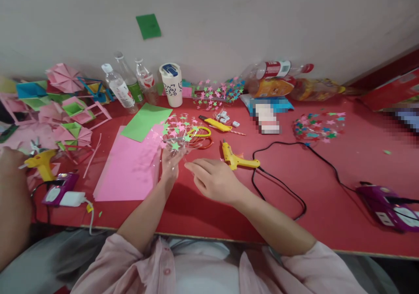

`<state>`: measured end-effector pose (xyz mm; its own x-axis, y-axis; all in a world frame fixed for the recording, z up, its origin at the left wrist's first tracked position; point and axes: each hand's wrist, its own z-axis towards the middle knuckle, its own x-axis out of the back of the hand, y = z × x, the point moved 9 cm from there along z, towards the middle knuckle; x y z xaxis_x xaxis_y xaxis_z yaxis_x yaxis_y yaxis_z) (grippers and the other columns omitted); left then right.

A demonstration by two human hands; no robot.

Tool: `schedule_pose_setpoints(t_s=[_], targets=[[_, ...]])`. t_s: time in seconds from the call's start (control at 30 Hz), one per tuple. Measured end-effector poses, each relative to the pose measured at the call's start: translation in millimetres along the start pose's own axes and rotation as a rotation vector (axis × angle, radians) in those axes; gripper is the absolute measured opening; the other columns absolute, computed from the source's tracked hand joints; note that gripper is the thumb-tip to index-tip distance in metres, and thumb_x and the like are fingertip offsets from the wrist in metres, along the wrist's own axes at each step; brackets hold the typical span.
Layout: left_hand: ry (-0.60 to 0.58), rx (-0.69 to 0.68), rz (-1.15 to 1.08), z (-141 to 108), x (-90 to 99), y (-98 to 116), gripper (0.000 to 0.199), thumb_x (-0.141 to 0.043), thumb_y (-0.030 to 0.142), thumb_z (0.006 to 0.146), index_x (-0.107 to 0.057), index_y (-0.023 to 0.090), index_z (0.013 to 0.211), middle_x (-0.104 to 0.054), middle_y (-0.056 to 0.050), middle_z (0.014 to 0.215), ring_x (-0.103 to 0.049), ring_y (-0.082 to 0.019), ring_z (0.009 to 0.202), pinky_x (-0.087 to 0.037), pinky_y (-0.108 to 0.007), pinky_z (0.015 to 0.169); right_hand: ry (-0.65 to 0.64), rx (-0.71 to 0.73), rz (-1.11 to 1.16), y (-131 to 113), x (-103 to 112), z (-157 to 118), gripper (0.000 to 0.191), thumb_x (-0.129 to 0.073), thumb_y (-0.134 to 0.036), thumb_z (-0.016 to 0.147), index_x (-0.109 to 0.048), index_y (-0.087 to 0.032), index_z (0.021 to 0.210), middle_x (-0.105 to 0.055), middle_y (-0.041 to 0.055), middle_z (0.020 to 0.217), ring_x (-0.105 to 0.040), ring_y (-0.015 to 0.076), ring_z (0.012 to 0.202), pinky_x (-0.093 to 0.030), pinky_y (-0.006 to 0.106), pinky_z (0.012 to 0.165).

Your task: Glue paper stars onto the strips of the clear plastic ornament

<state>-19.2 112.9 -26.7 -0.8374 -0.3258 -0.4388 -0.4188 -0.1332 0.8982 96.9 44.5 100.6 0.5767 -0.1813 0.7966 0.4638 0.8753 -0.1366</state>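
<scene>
My left hand [170, 164] is closed on a clear plastic bottle piece [176, 146] dotted with pink and green star stickers, holding it up above the table. Close beside it on the right, my right hand [212, 179] has its fingers drawn together in a pinch. Whatever may be between those fingertips is too small to make out. Scissors [200, 132] with yellow handles lie just behind the bottle piece, partly hidden by it. To the right of them rests a yellow glue gun [236, 157], its black cord trailing off to the right.
Pink paper [126, 171] and a green sheet [144, 121] lie to the left. A yellow cutter [216, 124], a white cup [172, 86] and bottles [119, 88] stand or lie behind. Another starred plastic piece [319, 127] sits right. At far left, another person's arm [13, 206] reaches in.
</scene>
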Motion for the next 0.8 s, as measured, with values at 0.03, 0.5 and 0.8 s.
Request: schedule_pose_setpoints(t_s=[0.03,0.5,0.8], targets=[[0.007,-0.001,0.01,0,0.7,0,0.028,-0.08,0.029,0.059,-0.061,0.017,0.076,-0.065,0.002,0.07,-0.062,-0.01,0.064,-0.048,-0.025,0.068,-0.007,0.013,0.001,-1,-2,0,0.023,-0.04,-0.008,0.083,-0.06,-0.012,0.095,-0.068,0.007,0.081,-0.061,0.0154,0.07,-0.046,0.025,0.06],[0.049,-0.004,-0.02,4,6.9,-4,0.028,-0.079,0.027,0.059,-0.059,0.018,0.076,-0.064,0.003,0.066,-0.061,-0.01,0.06,-0.047,-0.024,0.062,0.107,-0.083,0.141,14,2,0,0.026,-0.039,-0.009,0.09,-0.06,-0.013,0.105,-0.069,0.0094,0.1,-0.064,0.0151,0.096,-0.055,0.027,0.084],[0.013,-0.021,-0.048,8,5.1,-12,0.03,-0.08,0.027,0.058,-0.06,0.018,0.079,-0.065,0.002,0.069,-0.061,-0.009,0.061,-0.049,-0.024,0.065,0.208,-0.042,-0.064,8,17,-1,0.015,-0.05,-0.009,0.087,-0.064,-0.013,0.091,-0.07,0.0058,0.083,-0.065,0.0139,0.075,-0.053,0.024,0.065]])
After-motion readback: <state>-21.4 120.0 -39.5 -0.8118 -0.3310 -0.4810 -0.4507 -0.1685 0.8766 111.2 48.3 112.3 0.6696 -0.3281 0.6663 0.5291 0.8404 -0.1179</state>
